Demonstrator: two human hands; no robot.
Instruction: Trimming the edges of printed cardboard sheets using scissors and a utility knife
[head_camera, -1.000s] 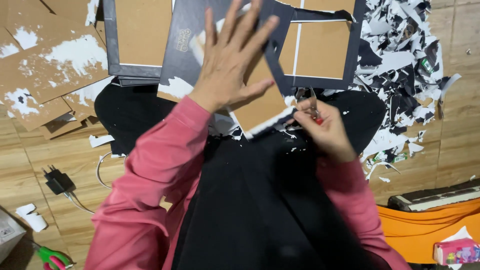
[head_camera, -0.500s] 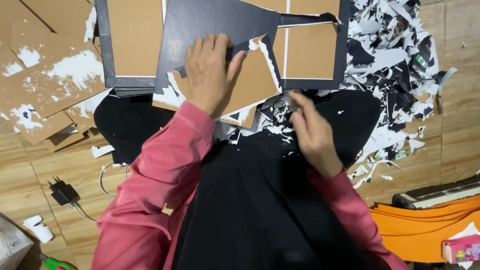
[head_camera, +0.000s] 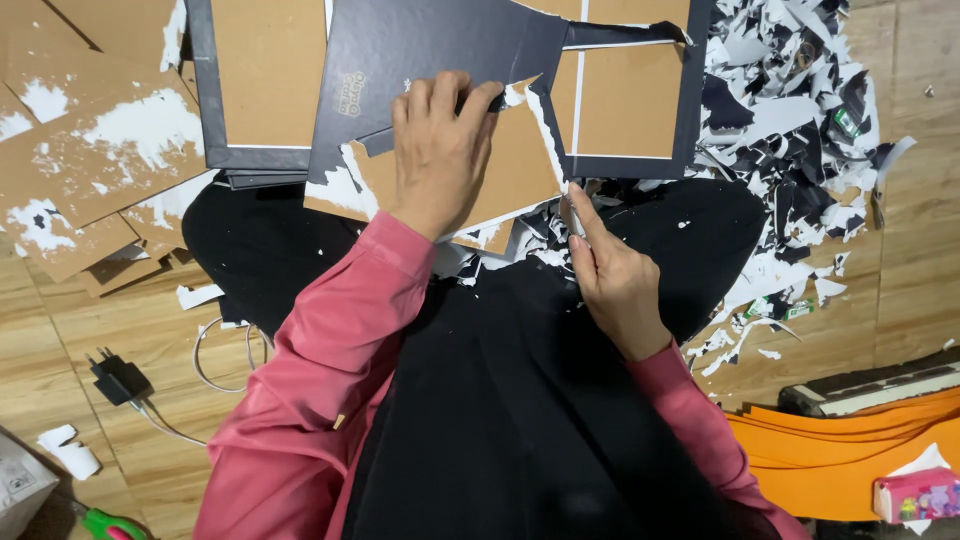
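Down on the wooden floor (head_camera: 60, 330), the person sat with a flat brown cardboard board (head_camera: 500, 170) across a black-clad lap. Its dark, matte paper covering (head_camera: 420, 50) was partly peeled, leaving ragged white fuzz along the torn edges. The left hand (head_camera: 440, 150) lay on the board, fingers curled over and pinching the loose edge of the dark covering at about twelve o'clock from the wrist. The right hand (head_camera: 605, 270) sat at the board's lower right corner, at about four o'clock from the left hand, its fingers drawn together; I could not tell whether it gripped anything.

Behind the board lay a second board framed in dark strips (head_camera: 630, 90), square and smooth. At nine o'clock, stripped cardboard sheets (head_camera: 90, 160) were stacked, rough and blotched white. At two o'clock a heap of torn black-and-white paper scraps (head_camera: 800, 120) spread out. Orange sheets (head_camera: 850, 450) lay at four o'clock, a black charger plug (head_camera: 115, 378) at eight.
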